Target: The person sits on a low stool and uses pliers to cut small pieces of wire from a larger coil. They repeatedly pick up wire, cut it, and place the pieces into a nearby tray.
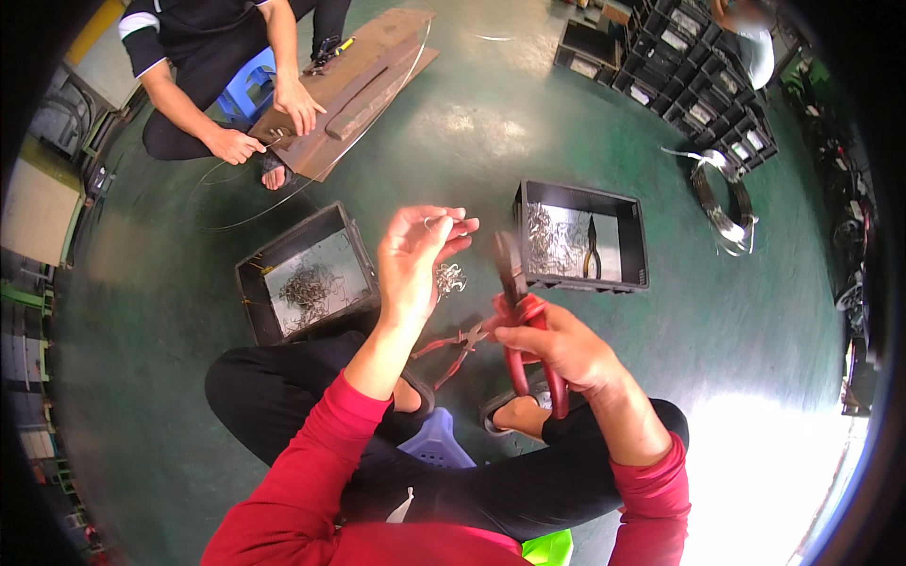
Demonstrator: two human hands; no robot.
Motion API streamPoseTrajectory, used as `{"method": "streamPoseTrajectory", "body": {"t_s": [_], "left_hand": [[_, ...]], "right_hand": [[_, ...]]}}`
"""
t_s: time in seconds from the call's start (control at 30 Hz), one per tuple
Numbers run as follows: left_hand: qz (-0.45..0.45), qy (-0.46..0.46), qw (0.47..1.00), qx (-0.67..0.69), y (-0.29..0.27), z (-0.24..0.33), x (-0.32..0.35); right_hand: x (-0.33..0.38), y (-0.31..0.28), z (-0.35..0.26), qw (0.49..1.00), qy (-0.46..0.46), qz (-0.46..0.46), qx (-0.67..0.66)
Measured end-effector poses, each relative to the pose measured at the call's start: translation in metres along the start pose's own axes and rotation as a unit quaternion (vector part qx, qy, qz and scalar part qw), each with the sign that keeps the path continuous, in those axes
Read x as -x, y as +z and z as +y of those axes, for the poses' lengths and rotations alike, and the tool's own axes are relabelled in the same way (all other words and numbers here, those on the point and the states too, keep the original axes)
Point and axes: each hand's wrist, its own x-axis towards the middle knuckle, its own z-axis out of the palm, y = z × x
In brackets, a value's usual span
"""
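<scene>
My left hand [408, 253] is raised in front of me, thumb and fingers pinched on a small bent piece of wire [429, 224]. Pliers with red handles [531, 316] are in my right hand [578, 351], their jaws pointing up and away from me, a short gap to the right of the left hand. Below them, a second pair of red-handled pliers [461, 347] lies between my feet. Just past my left wrist is a small pile of bent metal hooks [451, 277], partly hidden by that hand.
A black bin [357, 247] of small wire pieces stands ahead left. Another black bin [590, 285], ahead right, holds bent pieces and dark pliers [592, 255]. Far left, a co-worker bends wire on a brown board [354, 104]. Beyond lie a wire coil [727, 203] and stacked crates [675, 71].
</scene>
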Motion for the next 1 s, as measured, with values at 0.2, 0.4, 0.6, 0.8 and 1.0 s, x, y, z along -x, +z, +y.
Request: {"method": "streamPoseTrajectory", "body": {"t_s": [0.2,0.4,0.6,0.8,1.0], "left_hand": [[-0.009,0.06,0.998,-0.003,0.0,0.013,0.007],[-0.003,0.033,0.999,-0.039,-0.009,0.023,0.004],[-0.013,0.016,0.995,-0.094,-0.02,0.02,0.0],[-0.028,0.012,0.983,-0.18,-0.014,0.032,0.004],[-0.088,-0.114,0.981,-0.134,-0.019,0.045,0.006]], "right_hand": [[-0.004,0.029,-0.018,0.999,0.028,-0.017,0.002],[-0.012,0.023,-0.02,0.999,0.0,-0.012,0.042],[-0.009,0.022,-0.026,0.999,0.012,-0.002,0.04],[-0.01,0.013,-0.031,0.992,0.013,0.003,0.128],[-0.009,0.016,-0.03,0.99,-0.01,0.007,0.14]]}}
